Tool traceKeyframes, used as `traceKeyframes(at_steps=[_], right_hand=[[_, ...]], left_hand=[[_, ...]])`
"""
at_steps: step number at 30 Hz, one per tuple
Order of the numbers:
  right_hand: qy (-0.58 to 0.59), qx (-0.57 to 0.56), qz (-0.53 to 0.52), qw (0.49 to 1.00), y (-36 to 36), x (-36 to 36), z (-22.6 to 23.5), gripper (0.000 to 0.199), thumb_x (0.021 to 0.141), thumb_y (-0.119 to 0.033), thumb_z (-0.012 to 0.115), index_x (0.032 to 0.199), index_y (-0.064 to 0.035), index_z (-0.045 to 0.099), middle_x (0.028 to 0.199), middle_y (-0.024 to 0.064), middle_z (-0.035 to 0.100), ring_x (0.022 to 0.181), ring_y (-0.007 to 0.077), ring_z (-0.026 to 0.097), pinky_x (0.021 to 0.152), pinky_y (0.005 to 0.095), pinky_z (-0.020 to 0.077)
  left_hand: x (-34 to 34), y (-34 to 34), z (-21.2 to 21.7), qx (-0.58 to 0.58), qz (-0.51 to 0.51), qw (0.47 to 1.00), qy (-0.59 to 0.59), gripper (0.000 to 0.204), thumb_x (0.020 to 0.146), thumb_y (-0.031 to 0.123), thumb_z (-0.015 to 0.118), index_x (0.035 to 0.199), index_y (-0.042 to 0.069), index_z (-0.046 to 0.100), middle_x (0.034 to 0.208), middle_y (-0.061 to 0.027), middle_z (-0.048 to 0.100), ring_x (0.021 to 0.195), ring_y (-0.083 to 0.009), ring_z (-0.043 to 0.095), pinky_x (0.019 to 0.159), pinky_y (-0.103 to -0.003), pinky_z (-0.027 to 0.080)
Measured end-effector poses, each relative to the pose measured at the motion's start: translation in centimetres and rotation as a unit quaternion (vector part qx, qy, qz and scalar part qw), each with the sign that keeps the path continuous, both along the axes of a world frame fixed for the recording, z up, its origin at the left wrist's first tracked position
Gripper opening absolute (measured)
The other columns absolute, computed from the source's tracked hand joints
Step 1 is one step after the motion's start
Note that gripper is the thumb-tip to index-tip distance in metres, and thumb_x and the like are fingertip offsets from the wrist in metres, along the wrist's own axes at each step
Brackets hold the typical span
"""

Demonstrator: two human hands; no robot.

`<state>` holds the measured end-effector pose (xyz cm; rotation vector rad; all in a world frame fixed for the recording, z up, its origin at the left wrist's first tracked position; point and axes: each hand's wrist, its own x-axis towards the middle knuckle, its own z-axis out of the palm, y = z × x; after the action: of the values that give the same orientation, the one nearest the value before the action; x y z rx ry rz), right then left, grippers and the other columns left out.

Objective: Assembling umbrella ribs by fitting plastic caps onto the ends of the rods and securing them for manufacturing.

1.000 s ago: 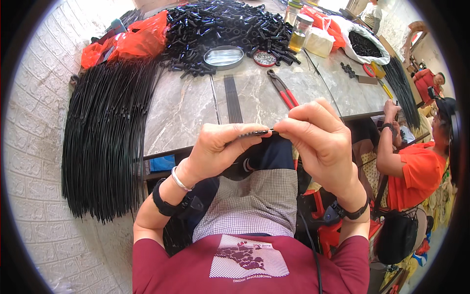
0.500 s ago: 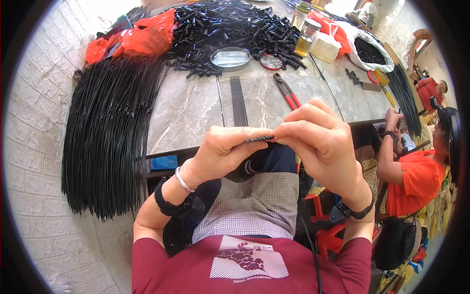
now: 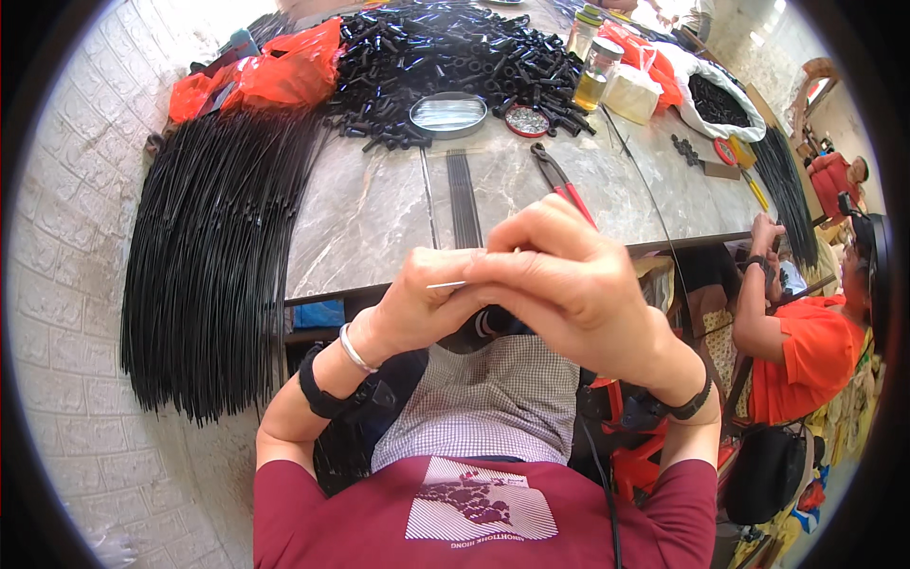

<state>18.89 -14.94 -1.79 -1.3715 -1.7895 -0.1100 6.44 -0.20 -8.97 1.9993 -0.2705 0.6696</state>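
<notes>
My left hand (image 3: 417, 289) is closed in a pinch above my lap, in front of the table edge. Half a second ago a short row of small black pieces showed in its fingers; my right hand (image 3: 569, 280) now covers that spot. The right hand is bent over the left fingers, thumb and fingertips pressed together. From its fingertips a thin silver metal pin (image 3: 445, 284) points left, across the left hand. Beyond the hands, a flat row of black rods (image 3: 463, 194) lies on the table (image 3: 365, 204). Red-handled cutters (image 3: 561, 182) lie to its right.
Long black rods (image 3: 209, 266) hang over the table's left side. Farther back are a heap of black tubes (image 3: 455, 57), a round dish of metal pins (image 3: 447, 115) and a red dish of small parts (image 3: 527, 119). A co-worker (image 3: 796, 351) sits at right.
My right hand has moved left over my left fingers, covering the row of small black pieces. The silver pin has come into sight at its fingertips. My left hand has barely moved.
</notes>
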Motion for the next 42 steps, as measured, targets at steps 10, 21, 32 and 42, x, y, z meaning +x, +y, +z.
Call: traceKeyframes(at_steps=[10,21,32,42], right_hand=[[0.021,0.005,0.007,1.000,-0.1,-1.3,-1.3,0.015,0.073,-0.005,0.070,0.087,-0.0028,0.064,0.089,0.0077,0.056,0.087,0.0265,0.055,0.072,0.0359,0.0497],[0.039,0.033,0.034,0.998,1.0,-0.2,-1.6,0.016,0.071,-0.008,0.071,0.083,-0.0017,0.063,0.093,0.0118,0.056,0.093,0.0282,0.054,0.080,0.0351,0.0484],[0.455,-0.319,-0.291,0.779,-20.1,12.8,-18.7,0.027,0.094,-0.027,0.062,0.085,-0.0021,0.069,0.075,0.0018,0.068,0.063,0.0068,0.063,0.052,0.0207,0.0475],[0.726,-0.410,-0.213,0.509,-25.5,-1.2,-32.1,0.040,0.095,-0.036,0.062,0.108,0.0014,0.068,0.097,0.0068,0.067,0.084,0.0138,0.063,0.072,0.0289,0.0525]], left_hand=[[2.2,0.9,-5.6,-0.062,-0.083,0.980,0.171,0.039,0.086,0.024,0.065,0.122,0.010,0.060,0.132,-0.0087,0.053,0.134,-0.0300,0.042,0.113,-0.055,0.025],[3.8,-1.3,-1.8,0.534,0.070,0.830,0.146,0.048,0.096,0.029,0.051,0.144,0.022,0.048,0.156,-0.0072,0.035,0.146,-0.0219,0.028,0.120,-0.041,0.018],[5.6,2.7,-9.3,0.428,0.010,0.891,0.149,0.038,0.086,0.010,0.066,0.124,0.019,0.067,0.148,-0.0158,0.044,0.141,-0.0341,0.036,0.118,-0.050,0.022],[5.6,2.3,-9.1,0.438,0.011,0.887,0.143,0.037,0.085,0.007,0.066,0.122,0.016,0.068,0.149,-0.0164,0.043,0.141,-0.0334,0.036,0.118,-0.049,0.022]])
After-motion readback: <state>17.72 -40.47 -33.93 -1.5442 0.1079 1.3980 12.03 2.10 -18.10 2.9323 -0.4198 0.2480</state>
